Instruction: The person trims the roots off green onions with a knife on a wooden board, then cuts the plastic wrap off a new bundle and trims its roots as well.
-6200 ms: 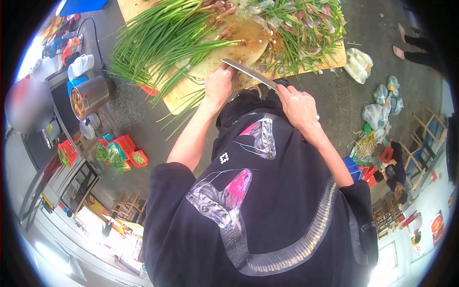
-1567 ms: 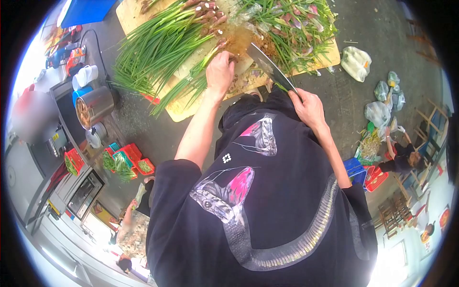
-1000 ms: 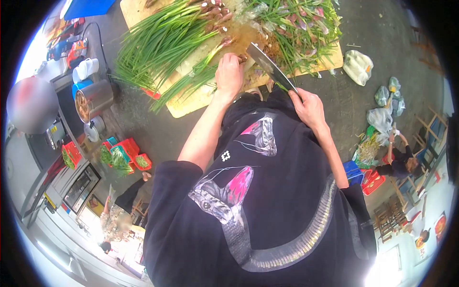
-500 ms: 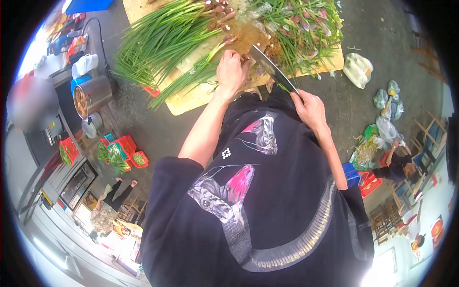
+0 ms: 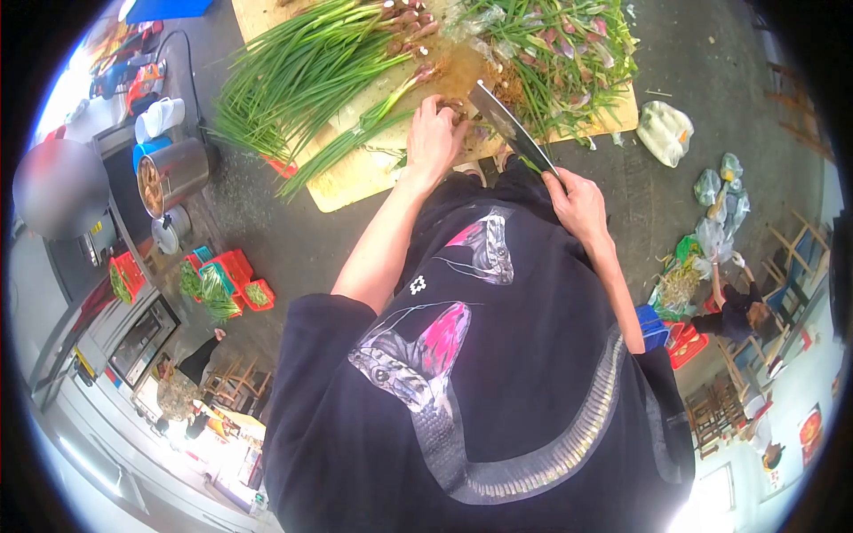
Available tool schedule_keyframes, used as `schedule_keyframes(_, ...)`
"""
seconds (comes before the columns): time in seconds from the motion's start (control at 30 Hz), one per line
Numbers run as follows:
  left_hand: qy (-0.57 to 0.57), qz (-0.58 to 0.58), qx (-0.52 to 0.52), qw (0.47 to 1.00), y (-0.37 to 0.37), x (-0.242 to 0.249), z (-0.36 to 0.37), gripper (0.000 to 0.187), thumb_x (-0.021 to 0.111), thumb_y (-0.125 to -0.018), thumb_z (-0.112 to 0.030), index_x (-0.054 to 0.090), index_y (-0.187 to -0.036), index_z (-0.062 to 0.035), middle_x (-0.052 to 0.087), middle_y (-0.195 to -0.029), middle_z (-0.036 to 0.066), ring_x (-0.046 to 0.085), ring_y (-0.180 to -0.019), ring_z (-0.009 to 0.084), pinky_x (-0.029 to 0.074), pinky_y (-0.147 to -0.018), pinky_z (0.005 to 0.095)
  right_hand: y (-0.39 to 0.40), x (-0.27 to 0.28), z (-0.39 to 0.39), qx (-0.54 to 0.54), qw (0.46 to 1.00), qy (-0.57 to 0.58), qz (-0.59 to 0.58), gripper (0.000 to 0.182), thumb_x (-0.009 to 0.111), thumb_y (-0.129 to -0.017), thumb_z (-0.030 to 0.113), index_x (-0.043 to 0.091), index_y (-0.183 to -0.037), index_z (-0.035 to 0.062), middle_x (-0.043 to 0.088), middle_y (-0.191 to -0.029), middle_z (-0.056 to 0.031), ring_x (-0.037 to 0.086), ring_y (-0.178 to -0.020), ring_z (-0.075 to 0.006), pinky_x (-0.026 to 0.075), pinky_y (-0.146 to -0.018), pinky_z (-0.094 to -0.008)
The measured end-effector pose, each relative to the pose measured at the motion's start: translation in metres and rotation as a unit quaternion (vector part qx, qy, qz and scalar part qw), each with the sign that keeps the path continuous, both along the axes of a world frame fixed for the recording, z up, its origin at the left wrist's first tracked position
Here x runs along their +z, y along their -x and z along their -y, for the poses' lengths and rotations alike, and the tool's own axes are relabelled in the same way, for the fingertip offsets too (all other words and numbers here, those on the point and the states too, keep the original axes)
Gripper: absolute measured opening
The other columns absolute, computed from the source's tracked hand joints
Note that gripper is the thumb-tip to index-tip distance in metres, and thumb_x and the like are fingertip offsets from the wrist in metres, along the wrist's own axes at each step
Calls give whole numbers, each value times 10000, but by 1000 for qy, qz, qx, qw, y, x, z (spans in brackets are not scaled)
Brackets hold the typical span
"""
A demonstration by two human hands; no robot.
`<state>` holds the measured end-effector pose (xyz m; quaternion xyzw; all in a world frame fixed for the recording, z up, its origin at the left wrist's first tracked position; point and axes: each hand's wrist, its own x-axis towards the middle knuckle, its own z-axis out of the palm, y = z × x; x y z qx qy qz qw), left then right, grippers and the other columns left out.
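Note:
My right hand grips the handle of a long-bladed knife, its blade slanting up and left over the board's front edge. A green strip lies along the blade near the handle. My left hand is over the front of the wooden board, fingers bent and spread apart. Small reddish-brown bits show by its fingertips; nothing held is visible. Just beyond it, a few scallions lie slantwise. The large pile of scallions is on the left, bulbs inward. On the right is a heap of trimmings.
A white plastic bag lies on the floor right of the board. To the left stand a metal pot and red baskets of greens. One co-worker bends over bags at right; another person is lower left.
My left hand has shifted slightly and its fingers have spread. The knife is almost where it was, its tip a little to the right. The co-worker at right has moved their arms.

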<state>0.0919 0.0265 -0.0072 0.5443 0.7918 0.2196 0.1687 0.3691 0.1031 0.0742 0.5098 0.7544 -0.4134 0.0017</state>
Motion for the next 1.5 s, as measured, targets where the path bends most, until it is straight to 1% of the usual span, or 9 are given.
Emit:
schedule_keyframes(0.13, 7, 9, -21, 1000, 10, -2, -1, 261, 826, -895, -247, 738, -970, -13, 694, -1295, 219, 706, -1083, 431, 565, -938, 509, -2, 0, 1, 8, 1000, -11, -2, 276, 652, -1037, 305, 790, -1129, 84, 740, -941, -230, 714, -885, -452, 557, -750, -491)
schedule_keyframes(0.23, 71, -4, -31, 997, 15, 6, -8, 254, 822, -897, -254, 744, -969, -24, 728, -1235, 197, 721, -1023, 428, 581, -895, 504, -3, -2, 1, 8, 1000, -12, -4, 277, 650, -1038, 306, 787, -1130, 84, 741, -946, -229, 712, -888, -452, 556, -749, -492)
schedule_keyframes(0.33, 22, -24, -14, 999, 15, 8, -10, 257, 819, -895, -262, 746, -973, -28, 730, -1207, 213, 722, -1023, 412, 579, -878, 496, -6, -2, 2, 6, 1000, -9, -1, 274, 648, -1039, 307, 785, -1133, 89, 741, -956, -229, 711, -894, -452, 554, -751, -494)
schedule_keyframes(0.53, 63, 45, 55, 995, 13, 35, -7, 285, 817, -927, -296, 741, -997, -30, 775, -933, 189, 750, -845, 384, 584, -772, 457, -8, -1, 3, -16, 1000, 5, -2, 271, 646, -1042, 308, 785, -1142, 99, 743, -969, -226, 710, -904, -453, 552, -758, -498)
schedule_keyframes(0.63, 32, 112, 48, 992, 18, 29, -1, 285, 810, -947, -305, 741, -1009, -36, 762, -823, 167, 739, -766, 385, 582, -730, 446, -8, 1, 2, -16, 1000, 2, 1, 273, 645, -1042, 309, 785, -1153, 102, 745, -975, -225, 712, -909, -452, 556, -763, -497)
schedule_keyframes(0.83, 5, 14, -71, 997, 33, 27, 5, 198, 823, -894, -247, 745, -1002, -101, 746, -898, 137, 724, -882, 365, 568, -775, 484, -4, 1, -1, 11, 1000, -26, -5, 278, 651, -1040, 311, 788, -1152, 96, 762, -1006, -203, 724, -925, -438, 573, -782, -494)
schedule_keyframes(0.93, 62, -23, -61, 996, 28, 25, 5, 171, 802, -913, -268, 785, -1005, -124, 764, -966, 114, 711, -952, 333, 554, -826, 472, -3, 1, 0, 41, 998, -54, -16, 277, 656, -1038, 310, 788, -1147, 92, 774, -1033, -182, 734, -926, -423, 585, -787, -495)
schedule_keyframes(1.1, 19, 11, -25, 999, 28, 1, 11, 185, 833, -883, -253, 798, -1008, -121, 758, -977, 133, 689, -971, 360, 542, -857, 464, 3, -2, 1, 96, 992, -78, -16, 264, 657, -1035, 298, 778, -1137, 87, 781, -1043, -160, 741, -920, -410, 594, -782, -498)
schedule_keyframes(1.5, -7, 45, 11, 999, 26, -7, 14, 196, 856, -860, -228, 796, -990, -93, 767, -995, 142, 689, -977, 363, 536, -875, 464, 14, -5, 4, 111, 990, -85, -13, 234, 642, -1040, 267, 757, -1100, 72, 775, -1009, -168, 736, -887, -421, 590, -763, -515)
